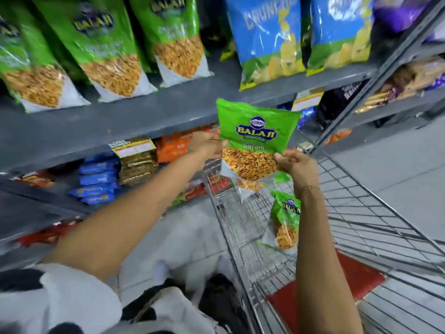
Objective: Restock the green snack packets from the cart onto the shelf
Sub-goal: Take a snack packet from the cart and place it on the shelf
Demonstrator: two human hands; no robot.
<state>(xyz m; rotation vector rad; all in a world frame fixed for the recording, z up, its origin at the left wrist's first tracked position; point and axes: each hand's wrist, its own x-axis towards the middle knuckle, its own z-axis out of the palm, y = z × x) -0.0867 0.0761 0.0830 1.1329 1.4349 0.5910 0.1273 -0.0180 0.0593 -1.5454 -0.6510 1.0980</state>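
A green snack packet (255, 138) is held upright in front of the grey shelf (144, 116), above the wire cart (361, 213). My left hand (207, 145) pinches its left edge and my right hand (297, 165) grips its lower right corner. A second green packet (285, 220) stands inside the cart, partly behind my right forearm, and another packet's edge (248, 185) shows just under the held one. Three tall green packets (106, 51) stand in a row on the shelf at upper left.
Blue chip bags (269, 39) fill the shelf to the right of the green row. Lower shelves hold blue, brown, orange and red packs (137, 165). A red panel (356, 280) lies in the cart bottom. Another rack (397, 88) stands at right on the grey floor.
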